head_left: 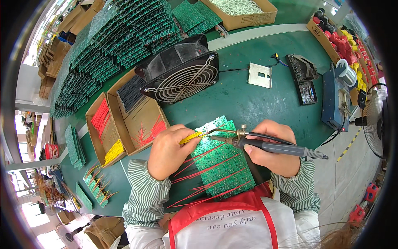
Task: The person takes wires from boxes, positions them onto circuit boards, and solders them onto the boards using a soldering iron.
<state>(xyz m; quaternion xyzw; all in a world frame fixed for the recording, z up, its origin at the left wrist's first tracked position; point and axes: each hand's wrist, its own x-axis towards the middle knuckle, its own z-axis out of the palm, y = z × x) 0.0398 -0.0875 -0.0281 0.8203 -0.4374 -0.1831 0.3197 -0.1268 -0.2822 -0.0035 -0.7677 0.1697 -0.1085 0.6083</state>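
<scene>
My left hand [170,150] pinches a bundle of yellow wires [189,138], their ends at the upper part of a green circuit board panel [222,166]. In my right hand [273,145] is a grey soldering iron [275,147] with a brass-coloured feed attachment [241,131] and a black cable. Its tip points left and meets the board close to the yellow wire ends; whether it touches a wire is too small to tell. Several red wires [195,176] stick out from the panel's left side in rows. The panel lies on the green table in front of my apron.
Beyond my hands stands a black fan [182,79]. Cardboard trays [132,143] at left hold red, yellow and black wires. Large stacks of circuit boards [124,37] rise at the back left. At right are a solder station [335,99], a solder spool [345,72] and an iron holder [306,79].
</scene>
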